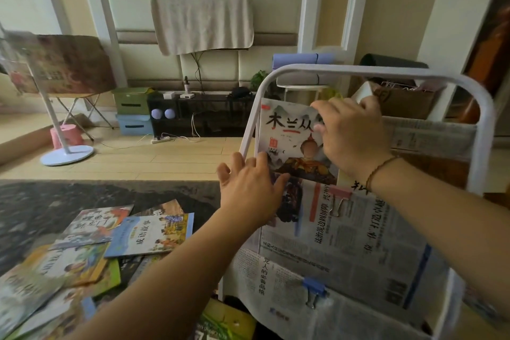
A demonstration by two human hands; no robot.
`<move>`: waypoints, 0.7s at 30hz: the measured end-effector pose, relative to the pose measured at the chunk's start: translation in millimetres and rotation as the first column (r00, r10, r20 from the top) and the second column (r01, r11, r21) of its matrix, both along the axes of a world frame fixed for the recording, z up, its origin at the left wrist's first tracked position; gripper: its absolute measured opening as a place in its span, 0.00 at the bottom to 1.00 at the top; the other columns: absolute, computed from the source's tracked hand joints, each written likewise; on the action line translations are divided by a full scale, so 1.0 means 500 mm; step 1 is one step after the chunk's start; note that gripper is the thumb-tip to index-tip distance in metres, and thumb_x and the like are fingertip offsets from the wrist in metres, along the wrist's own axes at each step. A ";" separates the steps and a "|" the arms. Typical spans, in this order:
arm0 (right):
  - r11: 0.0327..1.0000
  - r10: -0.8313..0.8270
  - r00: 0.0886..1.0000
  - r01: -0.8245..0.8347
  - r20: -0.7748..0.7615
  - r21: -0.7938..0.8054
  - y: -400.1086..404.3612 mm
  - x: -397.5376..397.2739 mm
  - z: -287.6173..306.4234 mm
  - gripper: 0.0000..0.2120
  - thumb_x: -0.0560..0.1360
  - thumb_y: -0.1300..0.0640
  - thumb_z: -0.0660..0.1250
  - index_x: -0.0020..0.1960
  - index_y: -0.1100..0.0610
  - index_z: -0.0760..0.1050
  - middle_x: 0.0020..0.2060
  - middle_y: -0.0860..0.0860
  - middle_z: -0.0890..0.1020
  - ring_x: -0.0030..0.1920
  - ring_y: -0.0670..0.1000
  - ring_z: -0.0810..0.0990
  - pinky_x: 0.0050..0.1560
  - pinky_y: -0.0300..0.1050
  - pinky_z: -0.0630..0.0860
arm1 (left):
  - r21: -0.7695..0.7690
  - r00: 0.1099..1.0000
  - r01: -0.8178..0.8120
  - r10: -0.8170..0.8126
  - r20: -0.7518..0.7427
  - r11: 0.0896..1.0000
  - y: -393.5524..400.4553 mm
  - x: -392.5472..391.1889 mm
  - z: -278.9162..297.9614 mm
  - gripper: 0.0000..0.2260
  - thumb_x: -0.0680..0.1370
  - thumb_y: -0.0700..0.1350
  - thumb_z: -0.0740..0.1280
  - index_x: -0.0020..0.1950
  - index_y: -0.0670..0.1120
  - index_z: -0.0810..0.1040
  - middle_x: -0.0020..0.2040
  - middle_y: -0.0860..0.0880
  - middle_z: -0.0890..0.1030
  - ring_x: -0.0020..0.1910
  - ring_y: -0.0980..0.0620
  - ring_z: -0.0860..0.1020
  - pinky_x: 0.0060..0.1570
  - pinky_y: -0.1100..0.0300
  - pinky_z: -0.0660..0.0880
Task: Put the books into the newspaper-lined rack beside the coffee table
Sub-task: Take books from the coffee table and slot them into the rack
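A white tube-frame rack [481, 107] lined with newspaper [364, 232] stands at the right. A picture book with a white cover and large black characters [287, 135] stands upright in the rack's upper pocket, its lower part hidden behind the newspaper. My right hand [350, 132] grips the book's top right edge. My left hand [248, 188] lies with spread fingers against the book's lower left corner and the rack's left post. Several more picture books [110, 240] lie scattered on the dark coffee table [55, 201] at the lower left.
Pink [340, 196] and blue [314, 288] binder clips hold the newspaper. A green book [226, 323] lies below the rack. A white floor-lamp base [67, 154], a pink stool [67, 134], stacked boxes [132, 110] and a black TV stand [204, 113] stand on the wooden floor beyond.
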State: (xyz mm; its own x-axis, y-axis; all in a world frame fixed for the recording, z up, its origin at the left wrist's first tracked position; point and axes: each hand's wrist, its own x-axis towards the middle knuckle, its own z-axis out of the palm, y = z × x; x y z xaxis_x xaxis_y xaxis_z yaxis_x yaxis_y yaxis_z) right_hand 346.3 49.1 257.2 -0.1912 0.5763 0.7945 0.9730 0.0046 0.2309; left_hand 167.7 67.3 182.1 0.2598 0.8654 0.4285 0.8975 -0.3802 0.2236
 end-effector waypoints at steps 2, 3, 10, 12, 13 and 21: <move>1.000 -0.016 1.000 0.017 0.014 -0.021 0.003 0.000 -0.020 0.16 0.76 0.56 0.66 0.62 0.58 0.76 0.50 0.55 0.83 0.51 0.58 0.80 0.53 0.53 0.66 | 0.011 0.998 -0.023 0.023 -0.053 1.000 -0.001 0.000 -0.003 0.27 0.78 0.69 0.49 0.66 0.52 0.67 0.65 0.50 0.74 0.69 0.46 0.60 0.66 0.43 0.55; 0.999 -0.026 0.999 0.027 0.019 -0.038 0.003 0.000 -0.030 0.16 0.76 0.55 0.66 0.62 0.58 0.76 0.51 0.55 0.83 0.51 0.58 0.80 0.53 0.53 0.66 | 0.013 0.997 -0.030 0.030 -0.073 0.999 0.000 -0.001 -0.006 0.27 0.78 0.69 0.48 0.63 0.52 0.68 0.64 0.50 0.74 0.68 0.46 0.61 0.65 0.43 0.56; 0.980 -0.099 0.992 0.111 0.078 -0.165 -0.006 -0.003 -0.062 0.18 0.73 0.48 0.70 0.61 0.54 0.79 0.53 0.54 0.80 0.53 0.59 0.75 0.52 0.55 0.68 | -0.002 0.994 -0.030 0.030 -0.102 1.000 0.011 -0.007 -0.009 0.25 0.78 0.69 0.48 0.61 0.53 0.71 0.61 0.50 0.74 0.66 0.45 0.62 0.63 0.43 0.56; 0.971 -0.123 0.989 0.137 0.079 -0.194 -0.007 -0.005 -0.055 0.20 0.74 0.47 0.69 0.63 0.52 0.78 0.54 0.53 0.79 0.54 0.58 0.74 0.53 0.55 0.68 | -0.011 0.997 -0.028 0.027 -0.075 1.000 0.014 -0.006 -0.010 0.24 0.78 0.69 0.49 0.60 0.53 0.71 0.60 0.51 0.74 0.66 0.45 0.62 0.63 0.42 0.56; 0.968 -0.131 0.988 0.145 0.084 -0.204 -0.008 -0.007 -0.053 0.20 0.74 0.46 0.68 0.64 0.52 0.77 0.54 0.52 0.79 0.55 0.58 0.74 0.54 0.55 0.68 | -0.012 0.998 -0.027 0.026 -0.063 1.000 0.014 -0.007 -0.011 0.24 0.78 0.69 0.49 0.60 0.53 0.71 0.60 0.51 0.74 0.66 0.45 0.62 0.63 0.42 0.56; 0.942 -0.172 0.982 0.188 0.079 -0.279 -0.024 -0.034 -0.046 0.23 0.76 0.44 0.63 0.67 0.52 0.74 0.54 0.54 0.77 0.54 0.58 0.72 0.55 0.54 0.67 | 0.127 0.978 0.140 -0.157 0.137 0.982 -0.011 -0.050 -0.052 0.22 0.78 0.62 0.60 0.70 0.56 0.64 0.72 0.52 0.62 0.70 0.48 0.56 0.69 0.45 0.56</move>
State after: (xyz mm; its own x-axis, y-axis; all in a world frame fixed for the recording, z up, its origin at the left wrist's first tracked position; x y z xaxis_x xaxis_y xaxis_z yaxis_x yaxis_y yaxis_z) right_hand 329.5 37.1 234.2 -0.1009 0.8051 0.5845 0.9500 -0.0964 0.2969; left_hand 142.7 61.8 156.2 0.3096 0.7640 0.5661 0.7900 -0.5380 0.2941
